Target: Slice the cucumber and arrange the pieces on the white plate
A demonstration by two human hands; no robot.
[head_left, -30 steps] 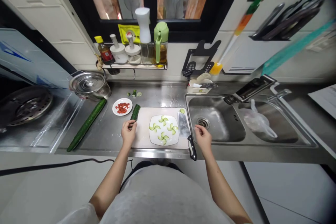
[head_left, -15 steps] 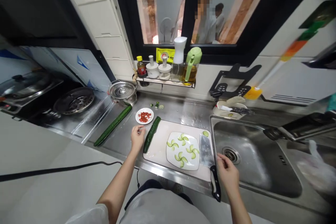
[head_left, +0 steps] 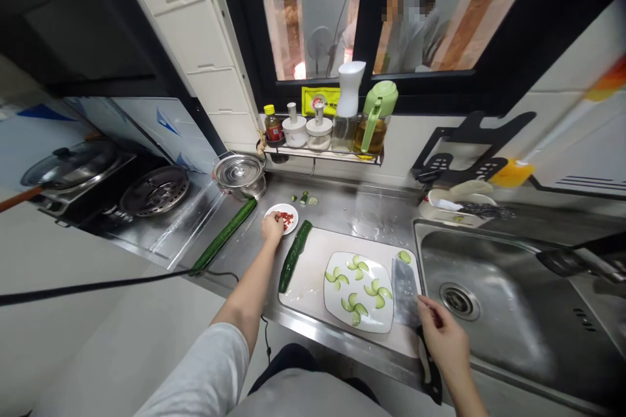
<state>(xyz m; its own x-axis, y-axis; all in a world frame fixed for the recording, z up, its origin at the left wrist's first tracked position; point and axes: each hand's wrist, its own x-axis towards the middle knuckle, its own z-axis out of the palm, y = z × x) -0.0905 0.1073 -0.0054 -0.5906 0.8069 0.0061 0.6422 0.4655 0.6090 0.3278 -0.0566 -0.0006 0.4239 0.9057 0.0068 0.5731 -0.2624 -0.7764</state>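
Note:
My left hand (head_left: 272, 227) reaches over the left rim of a small white plate (head_left: 295, 227) of chopped red pieces (head_left: 286, 217). Its fingers are drawn together at the pieces; what they hold is hidden. A larger white plate (head_left: 332, 307) sits on the cutting board (head_left: 313, 254), with green cucumber slices (head_left: 378, 293) laid out in pinwheels. My right hand (head_left: 444, 333) hovers beside the blade of a cleaver (head_left: 403, 288), fingertips pinched; I cannot make out anything in them. A cucumber piece (head_left: 295, 257) lies along the board's left edge.
A whole cucumber (head_left: 225, 234) lies at the left, near a lidded steel pot (head_left: 239, 176). Cucumber scraps (head_left: 304, 198) lie behind the small plate. The sink (head_left: 508, 332) is on the right. A seasoning rack (head_left: 323, 151) hangs at the back. A dark cable (head_left: 98, 288) crosses the left foreground.
My left hand has moved forward from beside the small plate to its red pieces. My right hand remains pinched beside the cleaver. The camera view has shifted, moving the counter items rightward in the picture.

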